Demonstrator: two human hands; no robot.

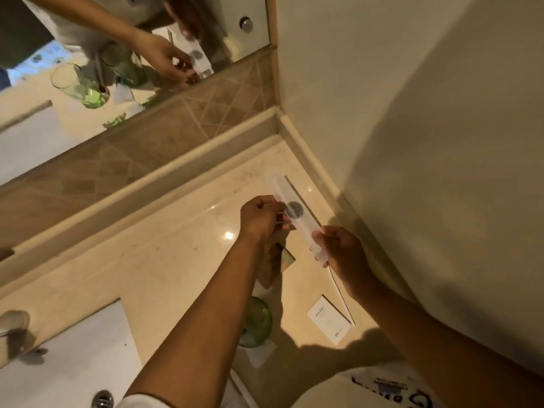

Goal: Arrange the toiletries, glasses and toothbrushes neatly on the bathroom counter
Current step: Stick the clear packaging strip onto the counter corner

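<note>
Though wrapped, toothbrush pkt (290, 206) translucent.

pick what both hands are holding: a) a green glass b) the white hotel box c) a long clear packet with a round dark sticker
c: the left hand and right hand pinch the two ends of the long clear packet above the counter.

A hotel bathroom is showing here: a polished beige stone bench (164, 260) is running into a corner under a wall mirror (88, 69), with a band of diamond-patterned tile (164, 134) lying between them. A white sink (67, 357) with its drain (102, 399) is sitting at the lower left, and a small white packet (328, 320) printed "HOTEL" is lying near a green glass (256, 322)
</note>
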